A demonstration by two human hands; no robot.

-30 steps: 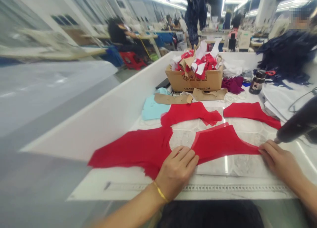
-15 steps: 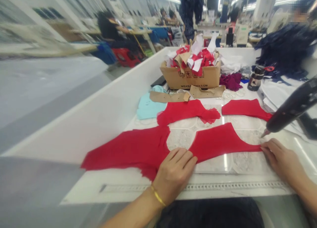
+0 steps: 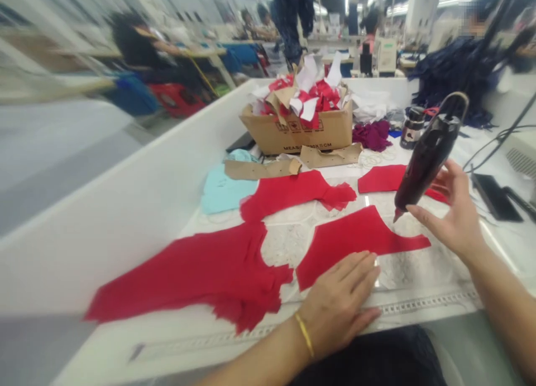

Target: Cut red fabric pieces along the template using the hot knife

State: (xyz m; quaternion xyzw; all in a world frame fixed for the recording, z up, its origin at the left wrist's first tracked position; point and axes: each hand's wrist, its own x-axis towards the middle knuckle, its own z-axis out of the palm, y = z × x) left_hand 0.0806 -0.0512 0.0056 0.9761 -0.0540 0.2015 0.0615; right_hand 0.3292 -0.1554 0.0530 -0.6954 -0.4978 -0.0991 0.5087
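Observation:
My left hand (image 3: 341,302) lies flat, fingers stretched out, with its fingertips on the lower edge of a red fabric piece (image 3: 352,235). That piece has a curved cut-out and a narrow right end. My right hand (image 3: 456,213) is around the lower part of a black handheld tool (image 3: 427,157) with a pointed tip and a wire loop on top. The thumb is near the tip, and the other fingers are partly hidden behind the body. The tip points down, close to the curved edge. A stack of red pieces (image 3: 188,274) lies to the left.
More red pieces (image 3: 293,193) lie behind, beside light-blue fabric (image 3: 226,190) and brown card strips (image 3: 330,156). A carton (image 3: 301,134) of scraps, a dark bottle (image 3: 412,128) and a phone (image 3: 496,197) stand or lie farther back. A ruler tape (image 3: 427,305) runs along the front edge.
My right hand has left the fabric's narrow end and taken hold of the black tool, which is more upright. My left hand has moved right and flattened on the piece. The view has shifted.

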